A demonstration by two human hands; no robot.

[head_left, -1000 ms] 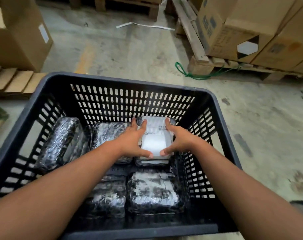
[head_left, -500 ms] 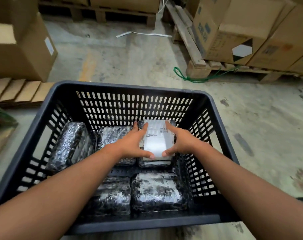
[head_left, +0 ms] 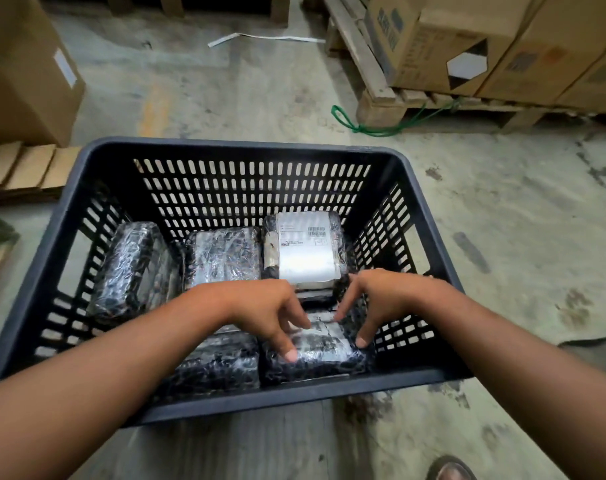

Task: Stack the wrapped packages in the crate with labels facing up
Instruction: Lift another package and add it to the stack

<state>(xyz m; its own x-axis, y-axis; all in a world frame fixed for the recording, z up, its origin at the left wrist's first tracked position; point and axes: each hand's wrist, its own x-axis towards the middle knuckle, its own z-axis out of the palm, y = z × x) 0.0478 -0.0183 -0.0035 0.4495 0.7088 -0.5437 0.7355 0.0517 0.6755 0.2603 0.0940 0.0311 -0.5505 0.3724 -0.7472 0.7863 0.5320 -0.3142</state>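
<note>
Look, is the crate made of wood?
No, the crate is dark plastic with slotted walls, and the wrapped packages lie inside it.

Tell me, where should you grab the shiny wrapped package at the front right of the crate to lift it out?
Probably by its two long side edges, coming straight down from above. The front-right package lies flat, with the crate wall close on its right and another package on its left, so only the top is open. The left hand and right hand already have fingertips on it.
</note>
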